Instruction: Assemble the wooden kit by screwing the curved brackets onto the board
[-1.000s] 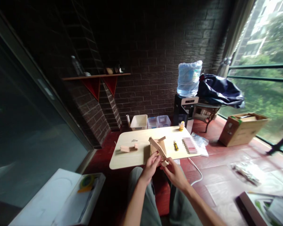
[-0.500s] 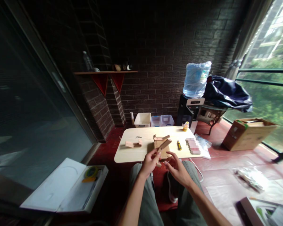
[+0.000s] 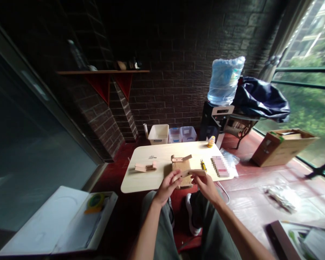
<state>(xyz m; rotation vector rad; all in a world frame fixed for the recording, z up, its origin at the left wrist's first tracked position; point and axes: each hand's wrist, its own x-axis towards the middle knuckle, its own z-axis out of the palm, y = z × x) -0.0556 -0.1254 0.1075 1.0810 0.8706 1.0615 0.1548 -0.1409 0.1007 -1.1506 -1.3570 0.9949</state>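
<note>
My left hand [image 3: 167,186] is closed on the left end of a light wooden piece [image 3: 191,172] with a dark hole in it. My right hand [image 3: 206,185] grips the same piece near its right end, so it lies almost level between the two. Just beyond and below is a brown wooden block [image 3: 182,166] on the table, partly covered by the hands. Another wooden part [image 3: 182,159] with an angled arm rests at the block's far edge. A similar jointed wooden part [image 3: 145,167] lies on the table to the left.
The pale table [image 3: 135,180] also bears small dark metal pieces [image 3: 152,157], a yellow and black screwdriver [image 3: 203,165], a yellow-and-clear bottle [image 3: 211,142] and a blurred pink item [image 3: 220,166]. An open white case [image 3: 70,220] stands low at left. Plastic bins [image 3: 159,134] are behind the table.
The wooden piece has turned from steeply slanted to nearly level. My right hand, apart from its upper end before, now holds it too. The view has shifted a little.
</note>
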